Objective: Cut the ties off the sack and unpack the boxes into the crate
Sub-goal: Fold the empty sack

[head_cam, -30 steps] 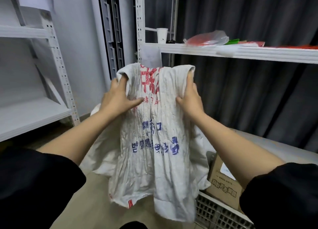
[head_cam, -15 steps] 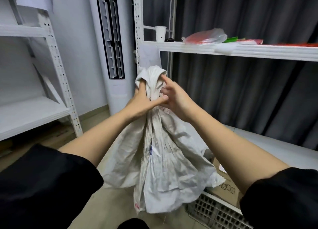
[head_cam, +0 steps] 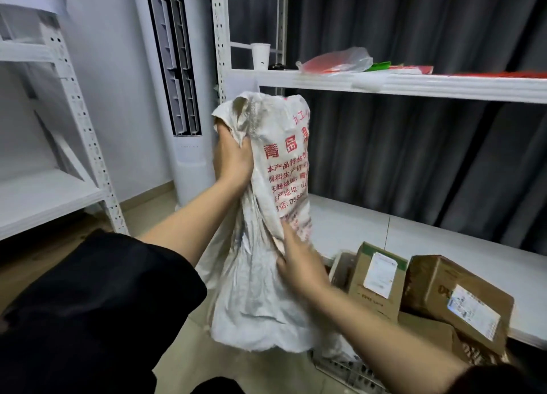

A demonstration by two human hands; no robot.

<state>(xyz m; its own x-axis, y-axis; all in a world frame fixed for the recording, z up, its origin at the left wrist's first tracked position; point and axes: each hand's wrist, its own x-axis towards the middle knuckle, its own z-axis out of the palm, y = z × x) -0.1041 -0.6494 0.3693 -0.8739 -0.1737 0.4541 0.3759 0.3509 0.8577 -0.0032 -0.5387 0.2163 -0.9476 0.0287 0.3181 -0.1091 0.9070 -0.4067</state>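
White woven sack (head_cam: pixel 275 186) hangs upright, long axis vertical: left hand (head_cam: pixel 233 156) grips its top, right hand (head_cam: pixel 299 263) clutches lower, nearer the crate (head_cam: pixel 340 367).

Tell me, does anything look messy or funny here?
Mostly the sack: it hangs limp and crumpled between the left hand and right hand. The boxes sit tilted and jumbled in the crate. Nothing looks spilled or broken.

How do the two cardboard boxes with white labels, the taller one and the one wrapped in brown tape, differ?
The taller box stands upright, with a green strip along its top edge and plain cardboard faces. The taped box lies tilted, looks bulkier, and is glossy with brown tape. Both carry a white label and sit together in the crate, right of the sack.
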